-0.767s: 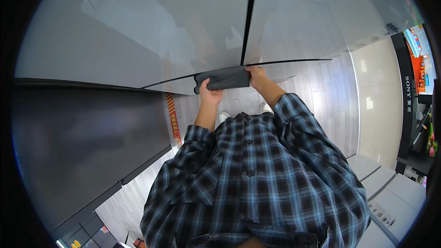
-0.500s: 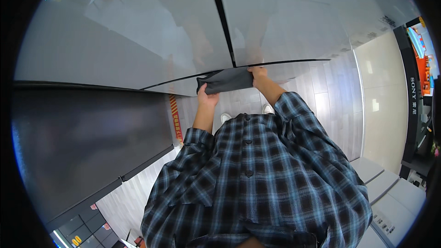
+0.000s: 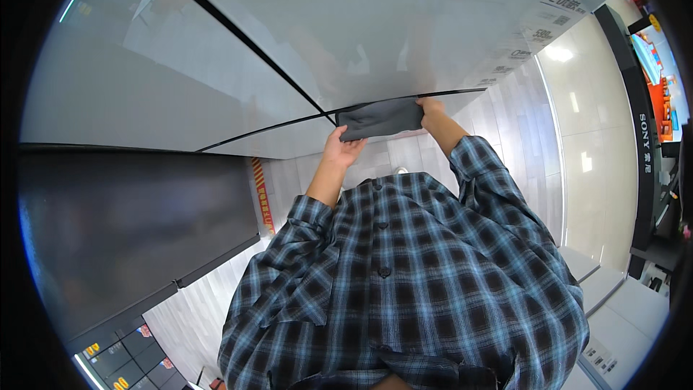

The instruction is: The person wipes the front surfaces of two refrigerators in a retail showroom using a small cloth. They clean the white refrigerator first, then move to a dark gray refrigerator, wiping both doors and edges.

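A dark gray cloth (image 3: 380,118) is held stretched from left to right. Its left end is pinched by the left hand (image 3: 342,149), with the thumb on top. Its right end is pinched by the right hand (image 3: 432,110). The cloth is seen at the near edge of a big shiny door (image 3: 361,22); whether the door is touched cannot be told. A black panel (image 3: 144,224) is seen on the left.

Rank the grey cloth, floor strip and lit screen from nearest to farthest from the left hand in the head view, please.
1. Grey cloth, touching the left hand.
2. Floor strip, lower left.
3. Lit screen, far right.
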The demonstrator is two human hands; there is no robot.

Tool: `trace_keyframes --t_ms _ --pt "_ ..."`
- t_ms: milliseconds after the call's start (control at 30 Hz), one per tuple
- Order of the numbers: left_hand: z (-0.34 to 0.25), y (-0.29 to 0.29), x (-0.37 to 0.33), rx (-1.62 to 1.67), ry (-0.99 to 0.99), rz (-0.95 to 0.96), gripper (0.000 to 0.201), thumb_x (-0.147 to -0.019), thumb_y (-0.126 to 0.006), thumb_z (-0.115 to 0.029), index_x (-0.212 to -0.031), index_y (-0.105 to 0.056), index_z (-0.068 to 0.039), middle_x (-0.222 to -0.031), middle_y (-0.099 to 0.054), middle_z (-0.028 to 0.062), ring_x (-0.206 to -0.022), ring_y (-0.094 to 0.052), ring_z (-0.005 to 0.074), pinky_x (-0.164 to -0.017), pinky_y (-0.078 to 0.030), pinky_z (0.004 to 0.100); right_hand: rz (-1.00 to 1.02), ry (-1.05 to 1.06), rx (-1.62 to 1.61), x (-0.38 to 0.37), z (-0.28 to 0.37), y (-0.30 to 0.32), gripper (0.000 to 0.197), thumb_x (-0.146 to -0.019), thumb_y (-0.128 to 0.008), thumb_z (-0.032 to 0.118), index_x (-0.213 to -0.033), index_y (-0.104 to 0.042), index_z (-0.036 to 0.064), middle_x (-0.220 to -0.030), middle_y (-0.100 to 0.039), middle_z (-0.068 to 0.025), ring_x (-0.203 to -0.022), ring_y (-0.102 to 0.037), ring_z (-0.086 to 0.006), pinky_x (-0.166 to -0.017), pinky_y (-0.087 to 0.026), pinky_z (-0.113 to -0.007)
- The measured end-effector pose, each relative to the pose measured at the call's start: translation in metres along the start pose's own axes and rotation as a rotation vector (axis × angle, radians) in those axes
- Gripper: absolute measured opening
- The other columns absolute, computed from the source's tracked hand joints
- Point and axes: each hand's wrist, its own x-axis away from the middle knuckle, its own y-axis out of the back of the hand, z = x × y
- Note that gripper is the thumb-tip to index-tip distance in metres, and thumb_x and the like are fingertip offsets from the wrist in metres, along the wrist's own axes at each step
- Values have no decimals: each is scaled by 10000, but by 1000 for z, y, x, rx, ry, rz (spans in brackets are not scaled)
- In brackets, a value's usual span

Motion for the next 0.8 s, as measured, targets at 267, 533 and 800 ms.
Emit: trace_keyframes --t_ms 267,533,800 --pt "57 -38 -16 -70 88 85 306 -943 -440 -132 -1189 -424 49 -1240 -494 190 -1183 -480 319 -1042 -383 482 -38 -27 -119 -25 50 62 196 -725 -653 -52 -905 -579 -81 -843 -581 -129 -756 -576 -265 -702 -500 -412" --pt "98 -64 -37 -172 107 49 281 -957 -413 -124 -1170 -433 58 -1203 -521 197 -1157 -505 319 -1026 -405 481 -49 -11 -168 -79 55 109 328 -700 -666 -51 -997 -540 -110 -989 -601 -219 -856 -613 -327 -731 -509 -424" --pt "128 -52 -45 -235 200 77 295 -940 -449 -99 -1191 -409 51 -1224 -489 235 -1166 -493 366 -1014 -416 499 -92 -83 -295 -91 45 150 224 -746 -571 -72 -954 -543 -149 -964 -594 -222 -841 -631 -345 -697 -533 -479"
